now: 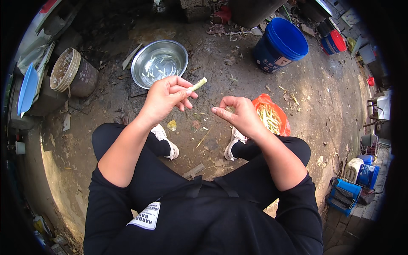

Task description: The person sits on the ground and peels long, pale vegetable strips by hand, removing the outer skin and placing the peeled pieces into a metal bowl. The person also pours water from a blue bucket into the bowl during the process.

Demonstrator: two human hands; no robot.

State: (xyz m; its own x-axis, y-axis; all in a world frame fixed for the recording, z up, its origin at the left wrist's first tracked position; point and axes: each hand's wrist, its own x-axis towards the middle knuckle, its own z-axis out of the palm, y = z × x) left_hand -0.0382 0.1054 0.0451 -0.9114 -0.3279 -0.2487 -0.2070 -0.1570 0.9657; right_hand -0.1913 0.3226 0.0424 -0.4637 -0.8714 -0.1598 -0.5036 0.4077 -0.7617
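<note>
Between the thumb and fingers of my left hand [169,95] is a pale green bean pod [199,84], its far end pointing up and to the right. My right hand [237,113] is raised across from it, thumb tip against the index finger; whether something small is pinched there cannot be told. Just beyond my left hand, a metal basin [160,63] on the ground holds water and several pale green pieces. An orange-red plastic bag [284,119] full of pale green and yellowish pods [268,118] lies beside my right hand and knee, partly hidden by the hand.
A large blue bucket [280,43] stands beyond the bag. At the left is a dirty bucket [75,73] near a blue plastic piece [28,90]. Fallen leaves and bits lie on the dirt ground [204,127] between my shoes. Farther right is a blue crate [344,196].
</note>
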